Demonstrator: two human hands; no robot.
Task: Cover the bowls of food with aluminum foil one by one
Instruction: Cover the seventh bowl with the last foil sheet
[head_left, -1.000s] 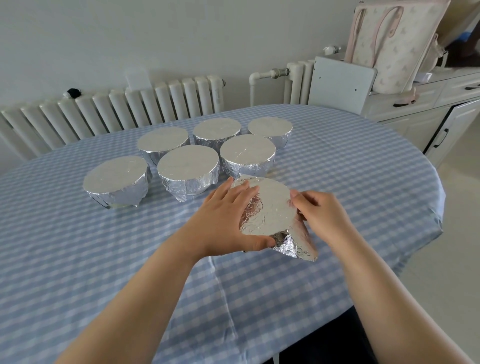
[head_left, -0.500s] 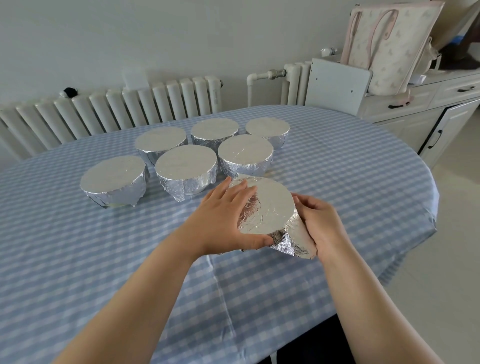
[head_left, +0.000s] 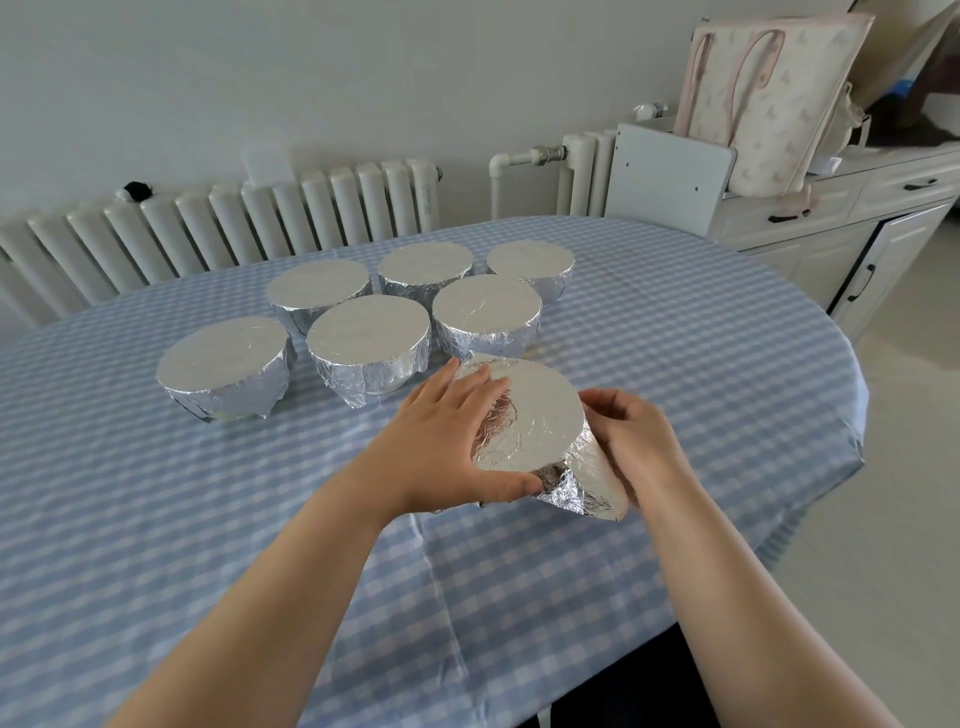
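Note:
A bowl under aluminum foil (head_left: 535, 415) stands near the table's front middle. My left hand (head_left: 441, 441) lies flat on the foil top, fingers straight, thumb against the near rim. My right hand (head_left: 628, 441) cups the bowl's right side, its fingers curled against the loose foil flap (head_left: 592, 478) that sticks out at the lower right. Behind stand several foil-covered bowls: one at the left (head_left: 226, 364), one in the middle (head_left: 369, 345), one to the right of it (head_left: 485, 317).
A blue-and-white checked tablecloth (head_left: 208, 519) covers the oval table. A white radiator (head_left: 234, 228) runs along the back wall. At the right stands a white cabinet (head_left: 841, 228) with a pale tote bag (head_left: 769, 98) on top.
My right hand has moved from pinching the foil at the rim to cupping the bowl's right side. The left hand has stayed on top.

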